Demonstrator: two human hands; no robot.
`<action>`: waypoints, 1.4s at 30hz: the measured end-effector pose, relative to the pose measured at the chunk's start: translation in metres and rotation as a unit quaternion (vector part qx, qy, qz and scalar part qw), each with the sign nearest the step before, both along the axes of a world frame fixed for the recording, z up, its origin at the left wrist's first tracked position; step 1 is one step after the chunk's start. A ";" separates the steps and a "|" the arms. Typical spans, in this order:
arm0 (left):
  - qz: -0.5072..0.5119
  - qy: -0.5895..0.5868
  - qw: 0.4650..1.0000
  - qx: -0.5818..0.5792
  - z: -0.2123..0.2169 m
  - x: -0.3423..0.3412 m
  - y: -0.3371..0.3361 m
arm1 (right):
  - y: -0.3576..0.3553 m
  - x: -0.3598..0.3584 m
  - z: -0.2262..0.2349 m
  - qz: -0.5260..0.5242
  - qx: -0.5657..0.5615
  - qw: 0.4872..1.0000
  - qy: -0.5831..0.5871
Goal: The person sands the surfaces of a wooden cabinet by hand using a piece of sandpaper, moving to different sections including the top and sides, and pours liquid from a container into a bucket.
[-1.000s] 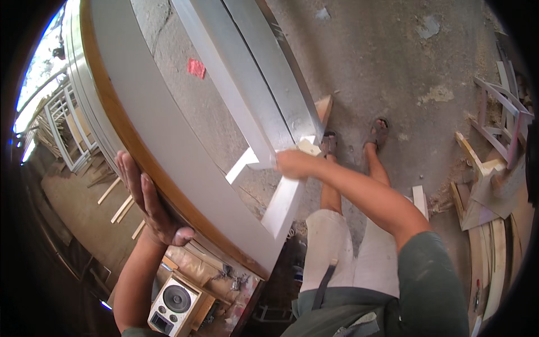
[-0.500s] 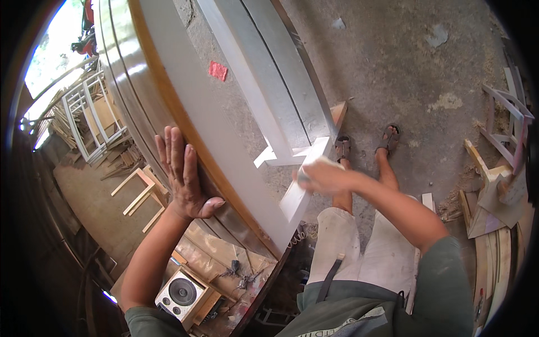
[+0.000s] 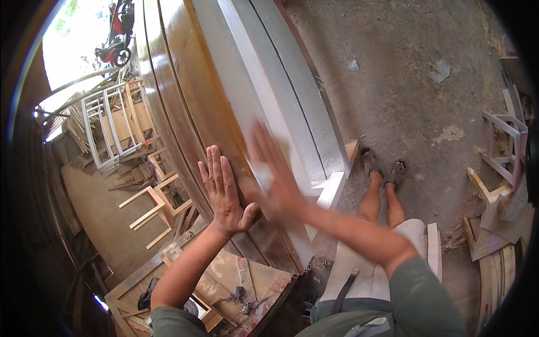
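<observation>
- Left hand flat on the brown wooden piece before you, your thumb out, fingers slightly parted.
- Right hand blurred over its pale side; can't tell fingers.
- Brown face looks coated; remainder unclear.

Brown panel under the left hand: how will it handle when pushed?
The brown panel is probably stiff: it looks broad and wooden. Its glossy surface may let the left hand slip. It could be heavy to shift, running past the picture's top edge.

Room up brown panel, left hand blocking below; right hand alongside
</observation>
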State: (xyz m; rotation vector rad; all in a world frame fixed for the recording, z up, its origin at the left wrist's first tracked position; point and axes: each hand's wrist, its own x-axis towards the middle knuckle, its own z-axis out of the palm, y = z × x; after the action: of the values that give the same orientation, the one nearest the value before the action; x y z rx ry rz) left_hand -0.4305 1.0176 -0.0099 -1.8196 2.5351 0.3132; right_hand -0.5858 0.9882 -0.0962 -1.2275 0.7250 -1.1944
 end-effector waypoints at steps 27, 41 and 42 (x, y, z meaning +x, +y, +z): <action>-0.010 -0.003 1.000 0.024 0.005 0.005 -0.006 | 0.212 -0.062 0.013 0.129 0.070 0.989 0.015; -0.001 -0.020 1.000 0.017 -0.005 0.003 -0.003 | 0.212 -0.041 -0.017 0.142 -0.103 0.981 0.083; 0.001 -0.022 1.000 0.010 -0.005 0.006 -0.003 | 0.240 -0.069 0.000 0.164 -0.072 0.983 0.030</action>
State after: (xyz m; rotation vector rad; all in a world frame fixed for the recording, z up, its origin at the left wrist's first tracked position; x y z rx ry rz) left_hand -0.4248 1.0147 -0.0144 -1.8008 2.4925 0.2940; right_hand -0.6550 1.2285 -0.0958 -1.4461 0.4625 -0.9511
